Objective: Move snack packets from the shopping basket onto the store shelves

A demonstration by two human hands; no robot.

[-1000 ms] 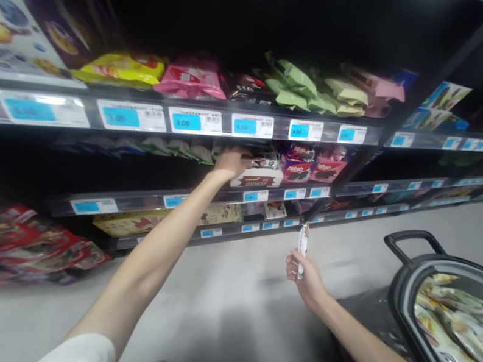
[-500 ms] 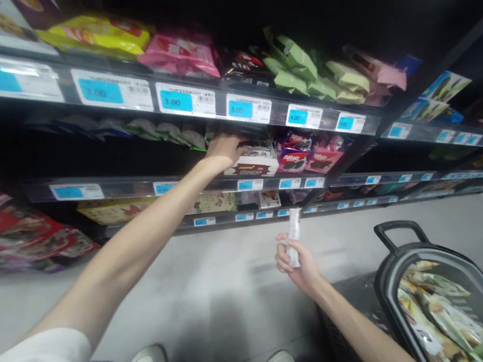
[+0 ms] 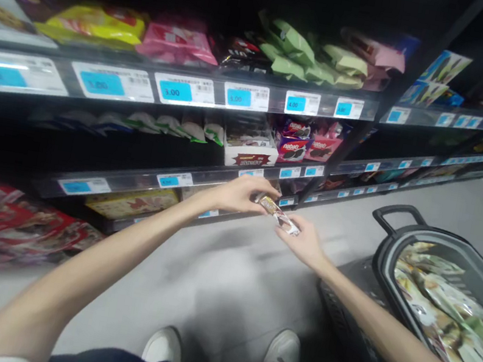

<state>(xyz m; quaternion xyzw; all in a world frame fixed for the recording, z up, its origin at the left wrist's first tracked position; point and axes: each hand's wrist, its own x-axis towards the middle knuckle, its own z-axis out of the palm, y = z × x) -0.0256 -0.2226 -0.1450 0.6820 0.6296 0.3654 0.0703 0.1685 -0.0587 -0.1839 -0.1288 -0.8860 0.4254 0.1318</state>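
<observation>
My left hand (image 3: 249, 194) and my right hand (image 3: 303, 239) meet in front of the lower shelf, with fingers closed on a small wrapped snack bar (image 3: 279, 215). Its wrapper shows brown, gold and white print. The left fingers pinch the upper left end, and the right fingers grip the lower right end. Whether one bar or several are stacked there I cannot tell. Behind them on the shelf stands an open white display box (image 3: 252, 157) with brown lettering, holding similar wrapped pieces.
To the right of the display box are purple wafer boxes (image 3: 293, 148) and pink ones (image 3: 325, 148). Bagged snacks line the upper shelf (image 3: 278, 100). A dark basket (image 3: 384, 254) with a raised handle, holding packets, stands at my right. Red packages (image 3: 5, 234) lie at lower left.
My left hand has come out of the display box and down to my right hand. The right hand has tilted the bar from upright, and both hands now hold at the wrapper.
</observation>
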